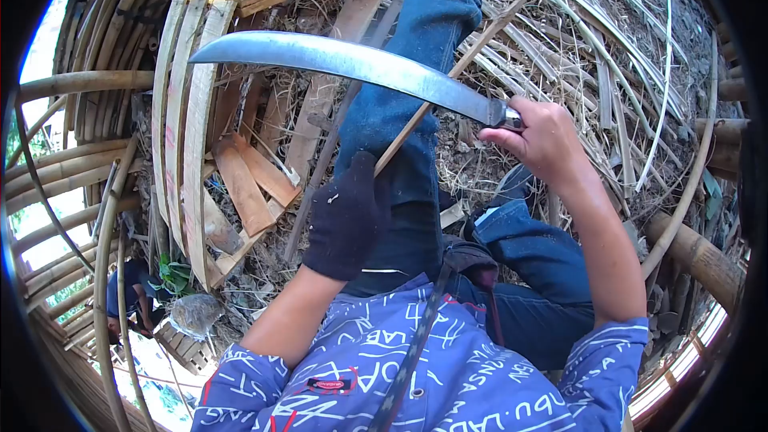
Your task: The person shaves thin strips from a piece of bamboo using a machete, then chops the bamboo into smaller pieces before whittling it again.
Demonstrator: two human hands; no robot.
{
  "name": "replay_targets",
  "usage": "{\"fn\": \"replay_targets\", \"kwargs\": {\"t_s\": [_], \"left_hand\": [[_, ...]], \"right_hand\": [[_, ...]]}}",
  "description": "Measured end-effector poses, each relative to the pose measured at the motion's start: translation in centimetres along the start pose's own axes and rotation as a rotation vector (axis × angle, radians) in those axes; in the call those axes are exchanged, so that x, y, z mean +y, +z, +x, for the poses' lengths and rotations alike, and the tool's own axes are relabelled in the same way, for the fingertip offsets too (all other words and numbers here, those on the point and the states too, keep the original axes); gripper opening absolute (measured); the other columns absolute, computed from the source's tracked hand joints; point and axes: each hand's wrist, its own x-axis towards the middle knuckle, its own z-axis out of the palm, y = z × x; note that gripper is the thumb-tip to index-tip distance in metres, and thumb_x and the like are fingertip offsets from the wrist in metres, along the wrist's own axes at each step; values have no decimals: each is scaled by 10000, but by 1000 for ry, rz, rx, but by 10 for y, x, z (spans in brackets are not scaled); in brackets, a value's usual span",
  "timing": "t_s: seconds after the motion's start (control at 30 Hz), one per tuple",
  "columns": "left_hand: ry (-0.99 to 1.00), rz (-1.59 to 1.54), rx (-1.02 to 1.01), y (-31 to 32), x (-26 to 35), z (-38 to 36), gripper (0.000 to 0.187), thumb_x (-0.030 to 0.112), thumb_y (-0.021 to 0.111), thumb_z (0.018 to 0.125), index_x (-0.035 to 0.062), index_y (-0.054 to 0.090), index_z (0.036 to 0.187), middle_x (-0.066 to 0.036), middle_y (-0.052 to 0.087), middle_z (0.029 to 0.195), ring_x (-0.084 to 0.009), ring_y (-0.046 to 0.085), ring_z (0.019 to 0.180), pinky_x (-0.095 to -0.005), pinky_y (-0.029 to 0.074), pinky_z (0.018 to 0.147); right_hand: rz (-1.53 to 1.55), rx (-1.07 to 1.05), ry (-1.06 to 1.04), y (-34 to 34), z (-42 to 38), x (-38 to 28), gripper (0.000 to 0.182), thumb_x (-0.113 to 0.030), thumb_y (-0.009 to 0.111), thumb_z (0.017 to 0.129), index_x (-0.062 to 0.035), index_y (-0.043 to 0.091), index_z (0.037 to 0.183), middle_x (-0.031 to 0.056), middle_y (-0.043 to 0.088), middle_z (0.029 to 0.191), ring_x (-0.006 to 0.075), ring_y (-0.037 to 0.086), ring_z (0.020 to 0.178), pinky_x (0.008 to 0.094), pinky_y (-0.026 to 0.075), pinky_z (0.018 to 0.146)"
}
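In my bare right hand (pixel 544 138) is the handle of a machete (pixel 344 58), fingers wrapped round it. Its long curved blade points left, with the tip over a wooden frame. My left hand (pixel 344 216), in a dark knit glove, is closed on the lower end of a thin bamboo strip (pixel 506 20). The strip slants up to the right, and the blade crosses it a little above the glove. Beneath both lies my outstretched leg in blue jeans (pixel 412 40).
A slatted wooden crate (pixel 182 104) stands at the left, with loose boards (pixel 244 184) in it. Split bamboo strips (pixel 596 32) litter the ground at the upper right. Bamboo poles (pixel 80 84) wall the left side, and a thick pole (pixel 704 260) lies at the right. Another person (pixel 128 296) is at the lower left.
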Motion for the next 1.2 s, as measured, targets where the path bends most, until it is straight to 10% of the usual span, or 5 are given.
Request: {"fn": "replay_targets", "kwargs": {"t_s": [0.57, 1.2], "left_hand": [[-17, 47, 8, -2, 18, 13, 129, 128, 541, 836, 42, 515, 927, -208, 581, 668, -396, 599, 604, -465, 474, 525], [-34, -31, -42, -11, 21, 8, 237, 276, 537, 888, 43, 560, 846, -230, 620, 742, -389, 621, 625, -453, 501, 561]], "right_hand": [[216, -49, 331, 17, -22, -36, 536, -518, 645, 785, 8, 557, 737, 214, 592, 609, 395, 610, 603, 444, 477, 532], [147, 11, 221, 9, -28, -27, 535, -530, 629, 796, -6, 541, 729, 192, 588, 585, 394, 607, 574, 450, 474, 503]]}}
